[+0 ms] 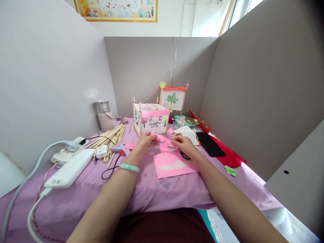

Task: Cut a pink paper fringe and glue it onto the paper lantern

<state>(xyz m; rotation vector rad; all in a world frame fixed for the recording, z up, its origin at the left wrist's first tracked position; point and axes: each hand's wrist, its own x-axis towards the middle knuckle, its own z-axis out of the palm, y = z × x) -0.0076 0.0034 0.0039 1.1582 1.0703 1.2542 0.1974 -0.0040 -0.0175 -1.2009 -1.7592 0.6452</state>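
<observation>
A fringed pink paper strip [164, 138] stretches between my two hands, just in front of a paper lantern. My left hand [145, 141] pinches its left end, and my right hand [184, 143] pinches the right end. The lantern [155, 123] is a box of wooden sticks with drawn-on white panels and a pink band along its top edge. Below my hands lies a pink paper sheet [174, 170] with a torn-looking pale patch. Black scissor handles [185, 155] show partly beside my right wrist.
A finished-looking lantern [173, 98] hangs or stands behind. At left are wooden sticks [113, 135], a glue gun [120, 148], a white power bank [69, 168], cables and a jar [104, 116]. A black phone [210, 144] and red paper [231, 153] lie right. Grey partitions [162, 60] enclose the table.
</observation>
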